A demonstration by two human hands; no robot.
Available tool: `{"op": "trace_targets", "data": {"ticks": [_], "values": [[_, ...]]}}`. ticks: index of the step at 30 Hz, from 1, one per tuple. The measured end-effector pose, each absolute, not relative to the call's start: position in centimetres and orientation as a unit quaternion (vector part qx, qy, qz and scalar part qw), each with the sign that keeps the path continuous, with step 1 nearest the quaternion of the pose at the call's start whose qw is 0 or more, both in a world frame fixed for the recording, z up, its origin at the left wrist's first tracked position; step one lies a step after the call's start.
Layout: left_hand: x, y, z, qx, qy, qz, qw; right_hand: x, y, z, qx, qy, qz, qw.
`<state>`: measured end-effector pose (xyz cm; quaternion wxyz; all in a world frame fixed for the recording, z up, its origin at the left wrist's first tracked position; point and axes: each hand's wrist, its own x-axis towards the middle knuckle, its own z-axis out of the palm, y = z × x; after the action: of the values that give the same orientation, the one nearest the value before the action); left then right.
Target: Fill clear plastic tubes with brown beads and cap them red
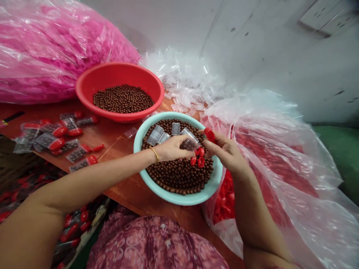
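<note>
My left hand (170,148) is closed on a small clear plastic container (191,144) with dark contents, held over the light blue basin (179,201). A red cap (209,134) is pinched between the fingers of my right hand (226,152), just right of the container and apart from it. Brown balls (175,177) fill much of the basin. Several loose red caps (201,162) lie on them below the container. More clear containers (155,135) rest on the balls at the back of the basin, partly hidden by my left hand.
A red basin (84,98) of brown balls stands behind, left. Filled, red-capped containers (50,140) lie at the table's left; more fill a box (94,220) below. Clear empties (185,84) are heaped by the wall. Bags of pink pieces (56,48) and red pieces (269,160) flank the table.
</note>
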<state>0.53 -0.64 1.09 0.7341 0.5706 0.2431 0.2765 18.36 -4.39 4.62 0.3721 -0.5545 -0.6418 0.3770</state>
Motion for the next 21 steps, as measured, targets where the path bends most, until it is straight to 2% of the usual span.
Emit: {"op": "trace_targets", "data": {"ticks": [3, 10, 16, 21], "values": [[0.5, -0.7, 1.2, 0.578, 0.233, 0.280, 0.730, 18.3, -4.9, 3.8, -0.562, -0.638, 0.371, 0.375], [0.4, -1.0, 0.6, 0.627, 0.243, 0.270, 0.689, 17.3, -6.3, 2.5, -0.542, -0.744, 0.189, 0.342], [-0.1, -1.2, 0.7, 0.736, 0.272, 0.300, 0.543, 17.5, -6.8, 2.1, -0.558, -0.755, 0.169, 0.300], [0.0, -1.4, 0.8, 0.735, 0.266, 0.286, 0.554, 17.6, -7.3, 2.0, -0.561, -0.763, 0.140, 0.288]]}}
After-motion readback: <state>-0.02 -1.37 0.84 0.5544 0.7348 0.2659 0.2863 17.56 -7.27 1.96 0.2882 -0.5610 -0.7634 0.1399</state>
